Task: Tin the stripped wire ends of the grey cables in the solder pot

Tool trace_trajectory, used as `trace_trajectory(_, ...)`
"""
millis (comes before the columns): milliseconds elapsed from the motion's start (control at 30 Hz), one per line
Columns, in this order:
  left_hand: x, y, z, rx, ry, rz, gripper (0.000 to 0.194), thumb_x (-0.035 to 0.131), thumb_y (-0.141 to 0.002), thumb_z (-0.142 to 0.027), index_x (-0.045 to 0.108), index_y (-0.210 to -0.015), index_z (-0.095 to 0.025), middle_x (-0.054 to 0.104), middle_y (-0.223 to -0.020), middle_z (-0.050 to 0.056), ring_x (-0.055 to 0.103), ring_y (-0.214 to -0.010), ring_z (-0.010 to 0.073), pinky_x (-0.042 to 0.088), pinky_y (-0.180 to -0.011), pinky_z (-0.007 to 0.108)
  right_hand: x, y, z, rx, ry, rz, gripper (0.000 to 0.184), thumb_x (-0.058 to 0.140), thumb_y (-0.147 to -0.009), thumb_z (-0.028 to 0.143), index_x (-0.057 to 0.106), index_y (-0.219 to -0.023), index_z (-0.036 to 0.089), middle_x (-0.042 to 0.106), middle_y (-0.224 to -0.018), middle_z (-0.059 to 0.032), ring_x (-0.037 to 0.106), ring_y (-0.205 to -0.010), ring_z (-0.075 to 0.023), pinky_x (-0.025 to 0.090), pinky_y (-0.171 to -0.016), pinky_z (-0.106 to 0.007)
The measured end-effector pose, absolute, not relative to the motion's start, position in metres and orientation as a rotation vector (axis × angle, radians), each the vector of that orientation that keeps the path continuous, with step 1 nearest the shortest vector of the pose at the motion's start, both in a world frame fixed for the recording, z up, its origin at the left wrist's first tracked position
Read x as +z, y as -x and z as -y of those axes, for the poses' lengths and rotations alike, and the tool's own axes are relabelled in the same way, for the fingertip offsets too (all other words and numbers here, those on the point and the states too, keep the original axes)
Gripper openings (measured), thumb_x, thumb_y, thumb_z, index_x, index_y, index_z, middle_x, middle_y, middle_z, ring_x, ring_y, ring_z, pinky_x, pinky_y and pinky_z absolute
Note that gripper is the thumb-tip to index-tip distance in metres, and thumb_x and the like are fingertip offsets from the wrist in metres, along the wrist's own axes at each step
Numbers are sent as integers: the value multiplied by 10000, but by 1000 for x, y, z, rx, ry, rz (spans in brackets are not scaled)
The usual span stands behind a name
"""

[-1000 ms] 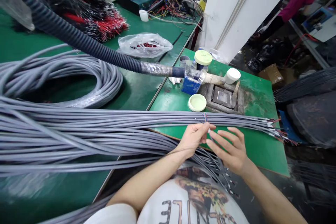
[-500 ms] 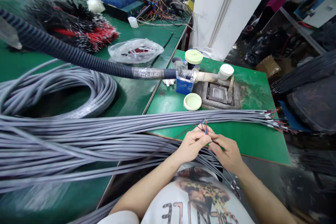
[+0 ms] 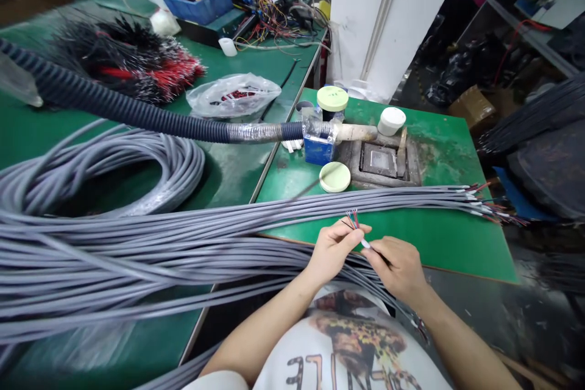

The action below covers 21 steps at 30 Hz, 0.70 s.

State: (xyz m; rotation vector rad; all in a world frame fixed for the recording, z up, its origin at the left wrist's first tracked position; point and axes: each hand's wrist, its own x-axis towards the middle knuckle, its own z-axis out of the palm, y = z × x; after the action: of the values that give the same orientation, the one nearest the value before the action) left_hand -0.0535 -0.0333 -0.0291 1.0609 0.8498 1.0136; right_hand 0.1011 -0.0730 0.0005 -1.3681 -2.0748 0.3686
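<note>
From my remote view, the left hand [image 3: 333, 251] pinches the fanned wires [image 3: 353, 220] of one white-sleeved cable end [image 3: 365, 244]. The right hand [image 3: 398, 265] grips the same end beside the sleeve, at the front edge of the green tabletop [image 3: 457, 250]. Beyond both hands, grey cables [image 3: 365, 199] lie across it. Farther back rest a shallow pale-green lid [image 3: 335, 178], then a blue box [image 3: 319, 150].
</note>
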Motion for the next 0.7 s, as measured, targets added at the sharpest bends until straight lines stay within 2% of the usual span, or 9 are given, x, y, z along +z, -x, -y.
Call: trace_trajectory(700, -38, 49, 37, 957, -982, -795, 257, 612, -839, -366, 728, -743, -157, 724, -955, 83, 599, -842, 177, 447, -764, 290, -9, -107, 79, 407, 1390, 2059, 192, 531, -887, 195, 592, -708, 164, 511, -560, 10, 449, -526, -107, 303, -564, -262)
